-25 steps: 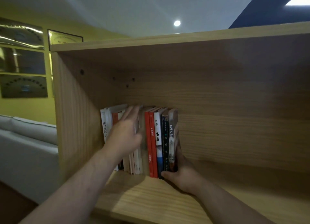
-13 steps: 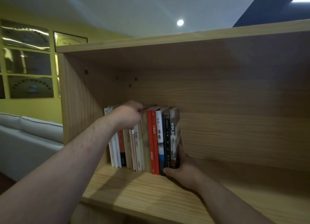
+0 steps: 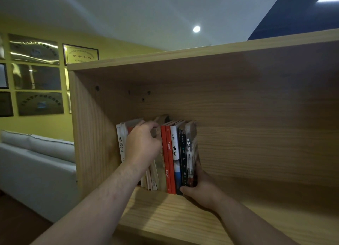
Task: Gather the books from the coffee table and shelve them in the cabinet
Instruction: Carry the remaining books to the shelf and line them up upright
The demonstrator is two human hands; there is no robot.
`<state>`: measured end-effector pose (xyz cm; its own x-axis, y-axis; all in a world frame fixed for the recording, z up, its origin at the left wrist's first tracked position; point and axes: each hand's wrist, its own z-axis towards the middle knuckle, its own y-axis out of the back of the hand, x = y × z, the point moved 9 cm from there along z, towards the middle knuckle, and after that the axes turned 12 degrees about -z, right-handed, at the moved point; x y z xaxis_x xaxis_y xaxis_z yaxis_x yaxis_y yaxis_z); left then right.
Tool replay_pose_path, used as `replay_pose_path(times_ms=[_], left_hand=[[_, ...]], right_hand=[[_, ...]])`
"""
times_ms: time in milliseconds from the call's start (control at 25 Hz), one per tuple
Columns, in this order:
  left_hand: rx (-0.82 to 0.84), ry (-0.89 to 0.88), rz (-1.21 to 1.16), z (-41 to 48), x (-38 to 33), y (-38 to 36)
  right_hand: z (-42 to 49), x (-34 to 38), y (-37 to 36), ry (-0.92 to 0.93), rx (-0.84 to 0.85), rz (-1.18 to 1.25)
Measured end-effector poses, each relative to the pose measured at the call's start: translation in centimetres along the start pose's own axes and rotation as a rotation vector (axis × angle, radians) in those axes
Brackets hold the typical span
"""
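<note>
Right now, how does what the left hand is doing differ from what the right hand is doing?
The left hand grips the tops of the middle books; the right hand braces the row's right end at its base. The left hand shows its back, fingers curled; the right hand lies low on the shelf. Both touch the same row.

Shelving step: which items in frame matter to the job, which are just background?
In play:
row of books
cabinet shelf
left hand, on the book tops
right hand, bracing the row's right end

Background:
sofa
wall plaques
ceiling light
</note>
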<state>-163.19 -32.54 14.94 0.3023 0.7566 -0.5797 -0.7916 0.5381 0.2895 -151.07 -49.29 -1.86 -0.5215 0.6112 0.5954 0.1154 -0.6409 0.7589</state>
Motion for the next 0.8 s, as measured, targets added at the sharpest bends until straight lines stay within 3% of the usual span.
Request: replay_pose_path(times_ms=[320,440,560,800], left_hand=[[-0.022,0.063,0.011,-0.9,-0.6,2.8],[-0.063,0.204,-0.264,-3.0,1.5,2.0],[0.019,0.403,-0.438,-6.6,4.6,-1.2],[0.003,0.361,-0.378,-8.0,5.3,0.2]], right_hand=[[-0.1,0.0,0.1,0.004,-0.004,0.016],[-0.1,0.1,0.2,0.001,-0.013,0.007],[-0.2,0.1,0.3,-0.02,-0.032,0.023],[-0.3,0.2,0.4,-0.026,-0.02,0.026]])
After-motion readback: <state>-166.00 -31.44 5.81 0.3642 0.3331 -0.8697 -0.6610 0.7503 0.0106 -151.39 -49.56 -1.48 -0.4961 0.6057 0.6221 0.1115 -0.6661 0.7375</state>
